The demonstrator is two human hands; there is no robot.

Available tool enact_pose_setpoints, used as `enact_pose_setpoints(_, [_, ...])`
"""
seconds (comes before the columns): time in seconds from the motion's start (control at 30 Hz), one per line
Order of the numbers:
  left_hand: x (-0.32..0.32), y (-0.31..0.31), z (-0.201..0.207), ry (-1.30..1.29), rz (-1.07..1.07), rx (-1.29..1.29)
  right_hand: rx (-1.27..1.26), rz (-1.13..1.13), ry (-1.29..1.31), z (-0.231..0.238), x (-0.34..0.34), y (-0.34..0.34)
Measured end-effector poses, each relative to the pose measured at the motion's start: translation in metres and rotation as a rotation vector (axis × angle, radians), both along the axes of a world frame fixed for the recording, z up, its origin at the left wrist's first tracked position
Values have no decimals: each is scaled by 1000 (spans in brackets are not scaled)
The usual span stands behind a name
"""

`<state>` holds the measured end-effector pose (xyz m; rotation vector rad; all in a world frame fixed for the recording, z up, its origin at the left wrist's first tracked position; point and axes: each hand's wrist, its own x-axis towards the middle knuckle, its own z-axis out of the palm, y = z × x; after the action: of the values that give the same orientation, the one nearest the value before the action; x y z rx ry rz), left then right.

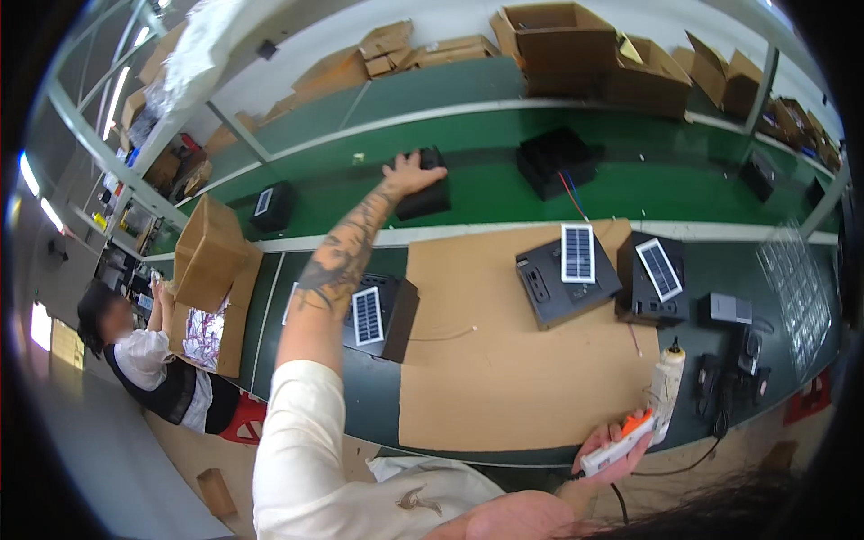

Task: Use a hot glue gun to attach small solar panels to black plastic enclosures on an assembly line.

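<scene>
Your right hand (619, 459), at the lower right of the frame, is wrapped around a white-and-orange glue gun (666, 387), its tip pointing up the picture. Just beside it, a cardboard sheet (504, 391) covers the middle of your green bench (367, 405). To the right of the gun lie dark cords (720, 396), with a grey adapter (727, 309) above them and a clear plastic tray (796, 292) near the right edge.

At the sheet's upper right sits a black case (543, 283) with a solar panel (578, 254) on it; a second case (648, 310) stands just beside, its own panel tilted. A third case (399, 319), also with a panel, is at the sheet's left edge, partly behind your forearm.

Farther off, your left hand (412, 175) reaches to the green belt (486, 148), fingers spread wide over a black box (427, 205); you can't tell from here whether it grips. To its right on the belt, another box (553, 162) has red and blue wires (571, 192) beside it. Cartons (562, 45) line the top.
</scene>
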<state>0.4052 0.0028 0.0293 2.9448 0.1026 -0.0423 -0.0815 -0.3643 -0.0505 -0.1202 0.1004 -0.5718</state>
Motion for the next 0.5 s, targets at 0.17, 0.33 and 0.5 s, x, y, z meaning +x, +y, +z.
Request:
enact_pose_setpoints(0.17, [-11, -22, 12, 6, -87, -92, -9, 9, 29, 2, -3, 0])
enact_pose_setpoints(0.33, [-106, -38, 94, -107, -298, -172, -53, -5, 59, 9, -1, 2])
enact_pose_setpoints(0.5, [-243, -57, 136, -159, -868, -134, -90, 44, 107, 4, -7, -4])
